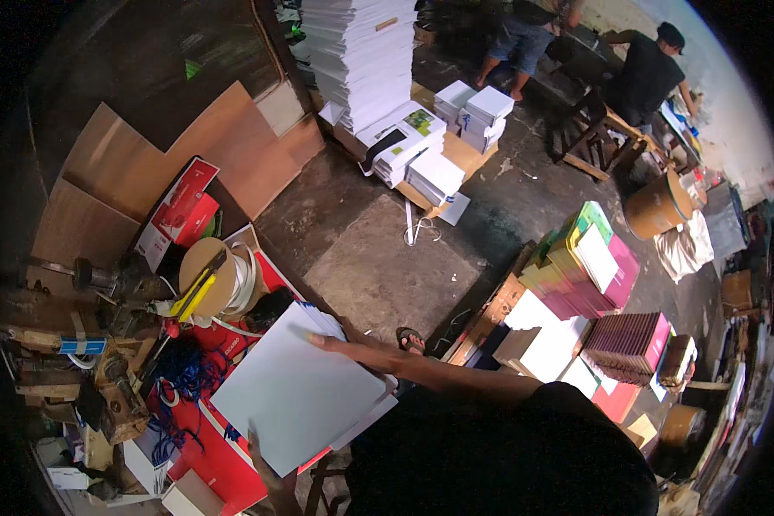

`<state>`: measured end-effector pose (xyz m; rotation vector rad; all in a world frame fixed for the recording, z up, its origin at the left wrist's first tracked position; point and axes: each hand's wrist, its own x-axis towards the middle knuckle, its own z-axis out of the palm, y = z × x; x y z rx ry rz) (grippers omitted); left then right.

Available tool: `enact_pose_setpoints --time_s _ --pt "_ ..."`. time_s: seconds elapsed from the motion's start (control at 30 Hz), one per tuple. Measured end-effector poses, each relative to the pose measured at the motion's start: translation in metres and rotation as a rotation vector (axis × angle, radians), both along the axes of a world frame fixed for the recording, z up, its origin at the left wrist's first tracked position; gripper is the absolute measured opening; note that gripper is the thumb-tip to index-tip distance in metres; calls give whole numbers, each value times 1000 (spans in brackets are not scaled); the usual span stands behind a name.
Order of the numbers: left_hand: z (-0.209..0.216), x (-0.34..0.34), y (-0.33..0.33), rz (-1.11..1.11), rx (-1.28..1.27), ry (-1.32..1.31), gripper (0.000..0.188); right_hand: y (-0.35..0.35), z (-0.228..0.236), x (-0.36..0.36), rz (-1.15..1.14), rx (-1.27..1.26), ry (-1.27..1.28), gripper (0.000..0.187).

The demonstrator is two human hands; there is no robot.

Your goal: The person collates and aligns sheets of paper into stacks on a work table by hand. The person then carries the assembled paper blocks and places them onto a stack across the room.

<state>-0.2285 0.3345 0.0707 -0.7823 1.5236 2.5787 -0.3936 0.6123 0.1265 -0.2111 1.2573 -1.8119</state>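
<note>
A thick stack of white paper sheets (297,400) lies tilted in front of me, its edges slightly fanned. My right hand (342,346) grips its far right edge, thumb on the top sheet and the other fingers hidden beneath. At the near left edge my left hand (271,476) clasps the stack, most of its fingers out of sight under the paper. Beneath the stack is a red-topped table (241,482). Close beside the sheets, blue strings (185,383) lie in a tangle. Beyond them are a spool of white strap (242,288) and a yellow-and-black cutter (199,288).
Tall white paper piles (357,60) and smaller bundles (436,178) stand ahead. To the right are green-and-purple booklets (568,275) and maroon bound stacks (626,344). Brown boards (206,146) lean at left. Two people are farther off, one seated (649,82).
</note>
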Motion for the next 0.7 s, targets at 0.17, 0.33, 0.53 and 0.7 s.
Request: enact_pose_setpoints --time_s 0.17,0.33,0.53,0.7 --pt "33 -23 27 -14 -46 -62 68 -4 -88 5 -78 -35 -282 87" --pt "-64 53 -92 -217 1082 -270 49 11 -29 -13 -124 132 -86 71" --pt "0 -26 57 110 -14 -186 57 104 -17 -73 -168 -126 -304 81" --pt "-38 -71 132 -113 -551 -152 68 212 -94 -145 -274 -23 -286 73"
